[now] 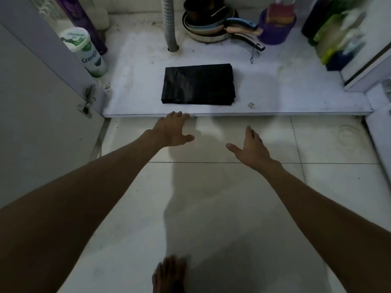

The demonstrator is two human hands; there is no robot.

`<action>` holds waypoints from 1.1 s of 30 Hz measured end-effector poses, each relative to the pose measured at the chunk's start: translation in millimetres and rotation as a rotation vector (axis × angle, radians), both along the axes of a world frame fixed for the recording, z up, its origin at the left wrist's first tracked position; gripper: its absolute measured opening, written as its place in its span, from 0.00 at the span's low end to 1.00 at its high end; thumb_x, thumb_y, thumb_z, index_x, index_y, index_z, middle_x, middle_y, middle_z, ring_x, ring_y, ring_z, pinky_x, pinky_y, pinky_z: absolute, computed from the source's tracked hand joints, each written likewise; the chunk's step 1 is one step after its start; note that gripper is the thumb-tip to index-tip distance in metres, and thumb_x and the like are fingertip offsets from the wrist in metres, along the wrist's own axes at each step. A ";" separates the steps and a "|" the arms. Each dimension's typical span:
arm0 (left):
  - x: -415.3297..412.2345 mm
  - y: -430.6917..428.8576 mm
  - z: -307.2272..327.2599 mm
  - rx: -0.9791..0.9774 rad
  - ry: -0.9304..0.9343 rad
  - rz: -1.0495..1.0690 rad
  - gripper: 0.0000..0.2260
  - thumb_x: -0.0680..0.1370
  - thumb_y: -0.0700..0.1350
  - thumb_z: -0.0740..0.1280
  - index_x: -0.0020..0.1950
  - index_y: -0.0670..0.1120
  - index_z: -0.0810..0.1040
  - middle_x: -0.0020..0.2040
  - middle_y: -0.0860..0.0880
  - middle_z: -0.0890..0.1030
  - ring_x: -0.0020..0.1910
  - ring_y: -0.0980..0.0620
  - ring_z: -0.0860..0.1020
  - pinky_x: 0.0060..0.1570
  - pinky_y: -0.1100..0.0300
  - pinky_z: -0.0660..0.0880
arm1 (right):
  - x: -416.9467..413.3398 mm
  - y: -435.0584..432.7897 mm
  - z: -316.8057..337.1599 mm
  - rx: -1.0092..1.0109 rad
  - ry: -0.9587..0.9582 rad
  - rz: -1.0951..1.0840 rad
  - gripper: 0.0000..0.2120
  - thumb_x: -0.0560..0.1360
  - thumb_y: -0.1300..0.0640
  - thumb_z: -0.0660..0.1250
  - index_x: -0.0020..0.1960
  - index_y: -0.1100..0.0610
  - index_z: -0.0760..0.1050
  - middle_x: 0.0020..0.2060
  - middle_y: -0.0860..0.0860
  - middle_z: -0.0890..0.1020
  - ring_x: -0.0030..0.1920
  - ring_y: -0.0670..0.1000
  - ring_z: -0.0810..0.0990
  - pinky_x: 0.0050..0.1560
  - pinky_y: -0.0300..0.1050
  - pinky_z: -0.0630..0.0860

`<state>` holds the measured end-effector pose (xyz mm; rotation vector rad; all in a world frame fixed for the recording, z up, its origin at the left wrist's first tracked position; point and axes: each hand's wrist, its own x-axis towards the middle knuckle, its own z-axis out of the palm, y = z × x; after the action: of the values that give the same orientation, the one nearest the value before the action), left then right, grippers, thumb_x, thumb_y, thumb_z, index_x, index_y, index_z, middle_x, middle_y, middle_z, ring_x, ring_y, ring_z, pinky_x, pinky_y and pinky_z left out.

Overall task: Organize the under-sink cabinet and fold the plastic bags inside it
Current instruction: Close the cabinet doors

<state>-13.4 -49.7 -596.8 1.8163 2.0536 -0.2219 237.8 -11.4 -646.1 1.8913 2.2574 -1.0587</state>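
L hand (174, 132), R hand (252, 147) spread near folded blk bag (198, 86).

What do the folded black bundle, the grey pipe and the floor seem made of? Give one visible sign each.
Folded black bundle: likely thin plastic film, glossy with fine creases. Grey pipe: ribbed, dull sheen; flexible plastic or metal, unclear. Floor: apparently glazed ceramic tile, smooth, pale, straight grout lines.
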 end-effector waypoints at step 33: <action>-208.4 -195.7 498.5 0.125 0.350 0.083 0.28 0.78 0.55 0.63 0.76 0.48 0.62 0.79 0.45 0.52 0.78 0.45 0.47 0.74 0.46 0.48 | -220.5 -160.1 490.1 -0.037 0.170 0.207 0.53 0.70 0.28 0.63 0.79 0.59 0.45 0.78 0.55 0.53 0.77 0.55 0.55 0.74 0.54 0.58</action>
<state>-221.8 -245.4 -98.4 1.8669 2.4241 -0.4234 17.3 -171.4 -156.0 1.5667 2.4376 -1.2609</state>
